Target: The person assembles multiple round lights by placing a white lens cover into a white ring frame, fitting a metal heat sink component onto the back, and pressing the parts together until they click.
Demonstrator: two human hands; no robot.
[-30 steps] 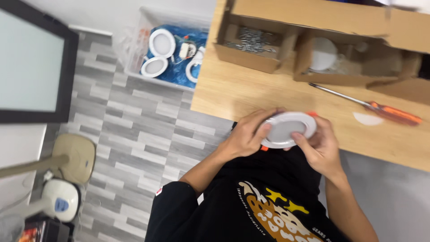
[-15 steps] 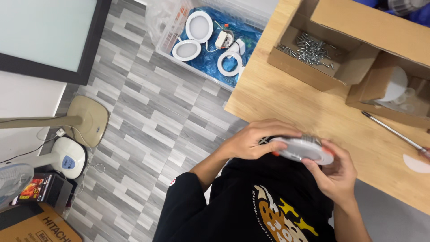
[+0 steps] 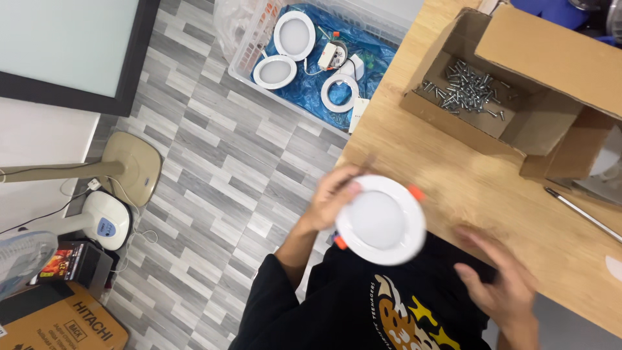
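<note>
left hand grips the round white plastic downlight at its nine o'clock rim; right hand open, blurred, apart — looks light, rigid, smooth; rim is the safest hold.

The round white lamp is flat like a plate. It has a wide white ring around a smooth, milky middle. Its flat face looks up. 2 small orange clips stick out from under it, 1 at the upper right and 1 at the lower left. It is held up over the near edge of the table. It looks a bit blurry.
</note>
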